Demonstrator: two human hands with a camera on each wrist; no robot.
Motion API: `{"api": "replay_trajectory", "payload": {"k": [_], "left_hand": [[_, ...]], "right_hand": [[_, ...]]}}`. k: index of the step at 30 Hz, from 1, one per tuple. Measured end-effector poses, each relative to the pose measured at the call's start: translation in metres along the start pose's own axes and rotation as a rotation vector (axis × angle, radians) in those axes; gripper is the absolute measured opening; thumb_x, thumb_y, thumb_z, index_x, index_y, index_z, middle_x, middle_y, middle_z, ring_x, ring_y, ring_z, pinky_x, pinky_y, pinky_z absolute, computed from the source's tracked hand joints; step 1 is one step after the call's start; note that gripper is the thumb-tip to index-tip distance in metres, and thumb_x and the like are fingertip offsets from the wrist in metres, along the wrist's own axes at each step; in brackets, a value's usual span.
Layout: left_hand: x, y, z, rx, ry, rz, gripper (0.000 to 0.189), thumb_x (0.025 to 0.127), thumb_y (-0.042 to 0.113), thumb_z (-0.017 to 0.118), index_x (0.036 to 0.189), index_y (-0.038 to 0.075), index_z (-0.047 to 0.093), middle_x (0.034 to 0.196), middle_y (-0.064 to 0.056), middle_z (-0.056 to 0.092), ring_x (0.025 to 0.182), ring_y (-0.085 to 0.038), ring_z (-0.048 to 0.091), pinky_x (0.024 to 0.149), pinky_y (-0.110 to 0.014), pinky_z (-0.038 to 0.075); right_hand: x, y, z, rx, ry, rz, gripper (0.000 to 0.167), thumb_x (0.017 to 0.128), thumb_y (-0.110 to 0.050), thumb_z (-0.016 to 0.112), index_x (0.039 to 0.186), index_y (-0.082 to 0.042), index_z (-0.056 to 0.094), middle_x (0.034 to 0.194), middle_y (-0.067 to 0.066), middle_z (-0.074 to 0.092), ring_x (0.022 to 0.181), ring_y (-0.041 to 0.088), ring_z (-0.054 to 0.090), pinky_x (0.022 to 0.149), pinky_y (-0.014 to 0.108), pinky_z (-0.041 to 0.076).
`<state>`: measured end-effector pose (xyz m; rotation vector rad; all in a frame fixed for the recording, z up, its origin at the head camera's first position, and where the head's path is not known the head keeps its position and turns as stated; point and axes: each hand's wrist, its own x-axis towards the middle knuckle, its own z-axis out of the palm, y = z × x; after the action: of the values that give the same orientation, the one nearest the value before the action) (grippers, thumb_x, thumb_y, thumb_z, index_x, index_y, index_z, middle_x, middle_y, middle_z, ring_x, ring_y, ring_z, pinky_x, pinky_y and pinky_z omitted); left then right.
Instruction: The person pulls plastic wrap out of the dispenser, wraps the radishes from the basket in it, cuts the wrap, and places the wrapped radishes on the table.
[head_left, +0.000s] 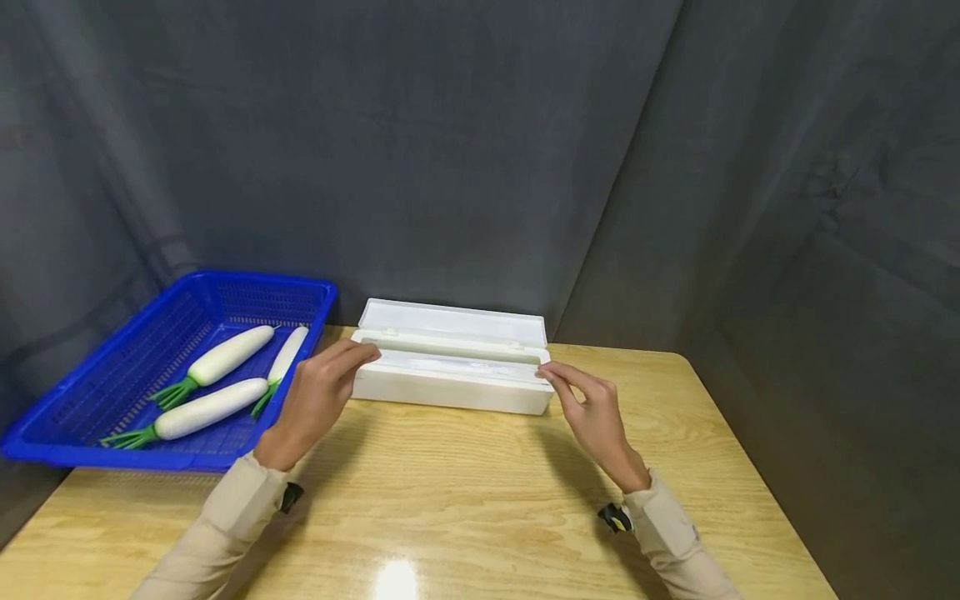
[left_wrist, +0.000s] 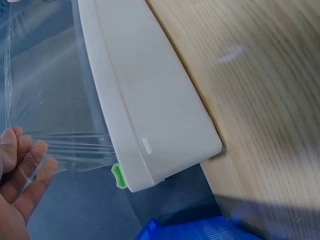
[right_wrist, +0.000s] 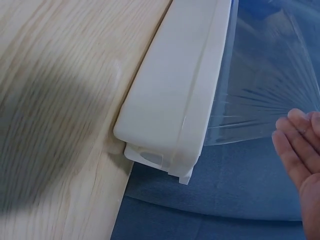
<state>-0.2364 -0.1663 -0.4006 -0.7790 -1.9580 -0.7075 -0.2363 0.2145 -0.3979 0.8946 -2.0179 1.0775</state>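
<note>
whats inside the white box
Clear film stretches from the open white box, its edge held by the left hand and right hand. The film and front wall cover the box's bottom, so whether a roll sits there can't be seen.

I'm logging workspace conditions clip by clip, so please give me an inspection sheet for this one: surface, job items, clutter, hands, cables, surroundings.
Surface: wood-grain table, with a bright glare spot near the bottom of the head view.
Job's things: white box near the table's far side, lid open at the back; clear film stretched out of it, creased towards both hands.
Clutter: blue basket to the left of the box, holding three white radishes with green tops.
Hands: left hand and right hand each pinch the film, near opposite ends of the box.
Cables: nothing seen.
Surroundings: dark grey curtain behind the table and to the right.
</note>
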Motion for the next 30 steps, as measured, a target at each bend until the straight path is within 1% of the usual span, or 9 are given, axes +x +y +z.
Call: {"api": "replay_trajectory", "payload": {"k": [3,6,10,12,15,17,22,27,30], "left_hand": [[-0.0001,0.0015,0.0005,-0.009,0.019,-0.007,0.032,0.081,-0.022,0.075,0.103,0.001,0.078,0.093,-0.007,0.075,0.084,-0.022,0.074,0.069,-0.036,0.058],[0.0007,0.0025,0.0011,-0.078,0.051,-0.041,0.03,0.079,-0.022,0.077,0.101,-0.002,0.079,0.091,-0.009,0.076,0.081,-0.023,0.074,0.074,-0.025,0.057],[0.0019,0.0031,0.001,-0.157,0.087,-0.066,0.027,0.076,-0.021,0.08,0.097,-0.005,0.079,0.087,-0.01,0.076,0.076,-0.023,0.071,0.075,-0.012,0.052],[0.0026,0.0031,0.0008,-0.162,0.093,-0.056,0.026,0.076,-0.02,0.08,0.097,-0.004,0.079,0.086,-0.01,0.076,0.075,-0.023,0.071,0.074,-0.012,0.051],[0.0033,0.0029,-0.0001,-0.159,0.084,-0.053,0.026,0.077,-0.019,0.08,0.097,-0.002,0.079,0.086,-0.008,0.075,0.076,-0.021,0.07,0.075,-0.014,0.051],[0.0038,0.0031,-0.0009,-0.15,0.089,-0.041,0.028,0.076,-0.02,0.08,0.097,-0.001,0.079,0.086,-0.007,0.075,0.076,-0.021,0.071,0.075,-0.015,0.053],[0.0034,0.0039,-0.0037,-0.135,0.077,-0.031,0.029,0.076,-0.022,0.08,0.098,-0.003,0.079,0.087,-0.008,0.075,0.078,-0.022,0.072,0.078,-0.014,0.052],[0.0013,0.002,-0.0061,-0.176,0.047,-0.035,0.029,0.078,-0.025,0.075,0.099,-0.005,0.078,0.088,-0.01,0.075,0.082,-0.022,0.071,0.086,-0.006,0.048],[0.0017,0.0014,-0.0052,-0.206,0.061,-0.025,0.033,0.076,-0.028,0.074,0.099,-0.005,0.078,0.088,-0.011,0.075,0.081,-0.022,0.071,0.087,-0.006,0.048]], "right_hand": [[-0.0014,-0.0004,-0.0012,0.013,-0.001,0.007,0.023,0.089,0.019,0.07,0.107,0.006,0.077,0.1,0.016,0.08,0.089,0.031,0.078,0.087,0.013,0.055],[-0.0021,0.0002,-0.0016,0.019,0.001,0.0,0.024,0.088,0.019,0.071,0.106,0.005,0.077,0.099,0.015,0.08,0.088,0.028,0.078,0.085,0.014,0.056],[-0.0032,0.0018,-0.0005,0.039,0.004,-0.006,0.026,0.087,0.02,0.07,0.107,0.005,0.077,0.097,0.017,0.079,0.087,0.027,0.078,0.085,0.015,0.057],[-0.0036,0.0019,-0.0002,0.047,0.01,-0.005,0.027,0.087,0.021,0.07,0.108,0.005,0.077,0.096,0.018,0.079,0.087,0.025,0.078,0.085,0.015,0.057],[-0.0041,0.0016,-0.0007,0.057,0.019,0.001,0.028,0.088,0.021,0.069,0.109,0.005,0.077,0.096,0.019,0.079,0.088,0.022,0.078,0.086,0.015,0.057],[-0.0039,0.0011,-0.0009,0.063,0.024,0.001,0.028,0.088,0.022,0.069,0.109,0.005,0.077,0.095,0.018,0.079,0.088,0.019,0.078,0.086,0.015,0.057],[-0.003,-0.002,-0.0018,0.087,0.026,0.019,0.027,0.088,0.021,0.069,0.108,0.004,0.077,0.093,0.017,0.079,0.089,0.012,0.077,0.087,0.016,0.057],[-0.0015,-0.0058,-0.0023,0.102,0.025,0.048,0.025,0.09,0.019,0.068,0.109,0.005,0.077,0.094,0.018,0.079,0.093,0.008,0.075,0.089,0.017,0.057],[0.0,-0.007,-0.0033,0.1,0.031,0.056,0.025,0.091,0.019,0.067,0.11,0.006,0.076,0.095,0.018,0.078,0.094,0.009,0.075,0.09,0.017,0.056]]}}
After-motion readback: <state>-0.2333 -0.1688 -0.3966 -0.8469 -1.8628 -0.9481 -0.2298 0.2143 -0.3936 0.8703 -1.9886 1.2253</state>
